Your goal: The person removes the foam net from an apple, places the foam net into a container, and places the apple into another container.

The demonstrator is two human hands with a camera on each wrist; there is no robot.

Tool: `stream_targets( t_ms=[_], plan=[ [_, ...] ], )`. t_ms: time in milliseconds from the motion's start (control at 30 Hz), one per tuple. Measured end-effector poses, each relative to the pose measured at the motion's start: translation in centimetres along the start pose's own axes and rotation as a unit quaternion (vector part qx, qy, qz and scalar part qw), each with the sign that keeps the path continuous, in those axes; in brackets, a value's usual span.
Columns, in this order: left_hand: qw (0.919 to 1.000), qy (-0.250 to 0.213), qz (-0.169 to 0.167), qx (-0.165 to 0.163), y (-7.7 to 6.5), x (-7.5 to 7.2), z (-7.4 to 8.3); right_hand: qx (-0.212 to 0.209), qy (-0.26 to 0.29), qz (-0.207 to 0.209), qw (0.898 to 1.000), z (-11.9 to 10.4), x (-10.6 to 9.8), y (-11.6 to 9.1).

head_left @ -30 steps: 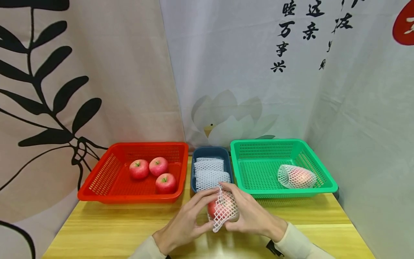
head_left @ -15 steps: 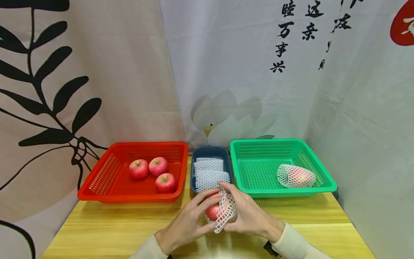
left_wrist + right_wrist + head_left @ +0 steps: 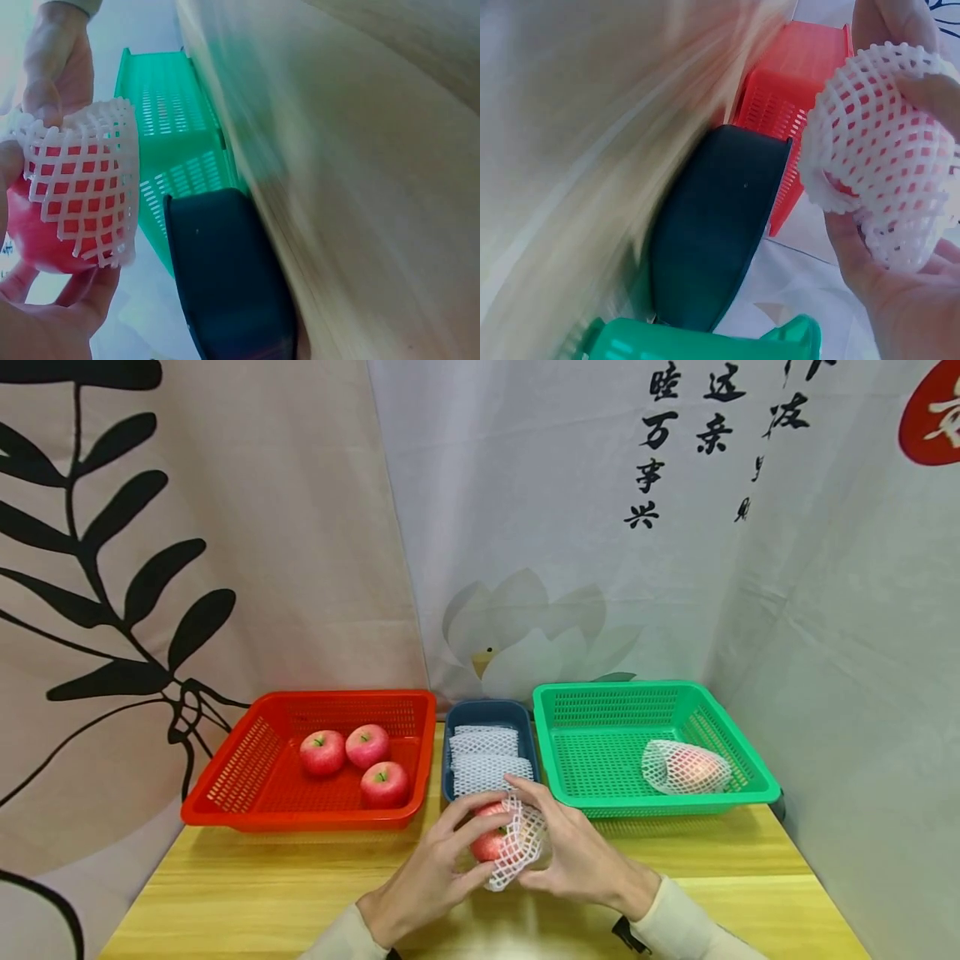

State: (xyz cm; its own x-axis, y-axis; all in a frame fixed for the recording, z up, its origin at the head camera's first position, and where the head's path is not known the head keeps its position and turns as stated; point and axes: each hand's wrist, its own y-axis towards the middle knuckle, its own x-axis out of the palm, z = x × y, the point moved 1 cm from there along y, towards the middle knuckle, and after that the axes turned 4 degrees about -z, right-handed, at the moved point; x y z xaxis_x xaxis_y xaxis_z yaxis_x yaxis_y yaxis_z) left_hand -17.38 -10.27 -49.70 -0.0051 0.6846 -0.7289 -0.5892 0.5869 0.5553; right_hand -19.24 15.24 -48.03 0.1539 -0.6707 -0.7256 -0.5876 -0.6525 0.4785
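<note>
Both hands hold one red apple (image 3: 487, 842) above the front of the table, partly inside a white foam net sleeve (image 3: 523, 842). My left hand (image 3: 433, 870) grips the bare left side, fingers over the top and thumb below. On the sleeved side, my right hand (image 3: 583, 860) holds the net and apple between fingers and thumb. The left wrist view shows the net (image 3: 84, 191) covering part of the apple (image 3: 46, 238), with bare red skin beside its edge. Seen from the right wrist, the net (image 3: 881, 131) wraps most of the fruit, and its lower end is bunched.
A red basket (image 3: 300, 818) with three bare apples stands at the left. Behind the hands, a dark blue tray (image 3: 491, 706) holds several foam nets (image 3: 486, 764). To the right, a green basket (image 3: 592, 760) contains one netted apple (image 3: 688, 768). Fabric hangs behind.
The apple has turned slightly and shifted a little left between the hands. The net's loose lower edge has moved, and the left fingers have shifted slightly over the fruit. Baskets and tray stay put.
</note>
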Motion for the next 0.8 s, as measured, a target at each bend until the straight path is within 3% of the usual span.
stream_targets(
  t_ms=[400, 800],
  plan=[
    [0.9996, -0.001, 0.025, 0.012, -0.1, -0.3, -0.1, 0.003, -0.029, 0.008, 1.0, 0.1, -0.9, -0.3],
    [0.9991, 0.026, 0.03, 0.014, -0.2, -0.7, -0.2, -0.094, -0.1, 0.053, 0.989, 0.0, -2.3, -0.1]
  ],
)
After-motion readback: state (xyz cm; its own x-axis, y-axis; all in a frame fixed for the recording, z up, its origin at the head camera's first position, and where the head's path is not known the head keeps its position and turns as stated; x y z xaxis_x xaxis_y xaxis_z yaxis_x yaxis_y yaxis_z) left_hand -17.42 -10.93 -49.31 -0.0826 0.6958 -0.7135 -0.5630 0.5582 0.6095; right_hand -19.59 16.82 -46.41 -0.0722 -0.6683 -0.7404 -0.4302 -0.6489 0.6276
